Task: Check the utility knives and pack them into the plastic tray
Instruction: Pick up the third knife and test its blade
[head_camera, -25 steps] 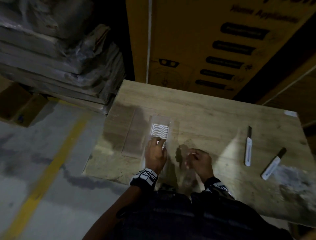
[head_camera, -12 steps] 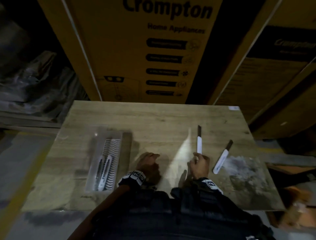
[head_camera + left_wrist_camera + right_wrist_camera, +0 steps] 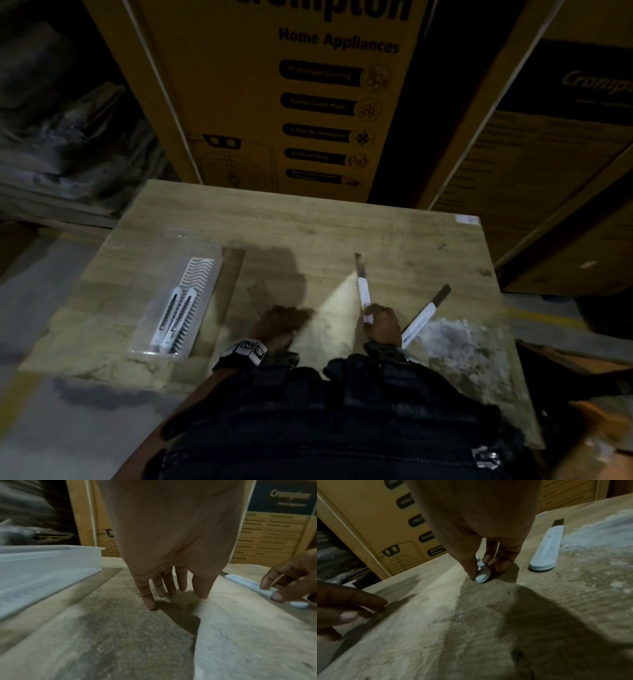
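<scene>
A clear plastic tray (image 3: 205, 294) lies on the left of the wooden table (image 3: 308, 226) with two white utility knives (image 3: 174, 318) side by side in it. My right hand (image 3: 380, 323) pinches the near end of a third white knife (image 3: 363, 291) whose blade is out, thumb and fingers (image 3: 489, 561) on its butt (image 3: 482, 576). To its right a fourth knife (image 3: 423, 317) lies free, blade also out (image 3: 545, 547). My left hand (image 3: 279, 325) rests with loose fingertips (image 3: 150, 604) on the bare table between tray (image 3: 48, 563) and right hand, holding nothing.
Large yellow cardboard appliance boxes (image 3: 308, 102) stand right behind the table's far edge. Wrapped bundles (image 3: 68, 137) are stacked at the back left. A pale rough patch (image 3: 462, 342) marks the table's right front. Concrete floor (image 3: 51, 428) lies beyond the left edge.
My left hand has left the tray and come to rest mid-table. My right hand reached right and took hold of the third knife's near end. The head view swung right.
</scene>
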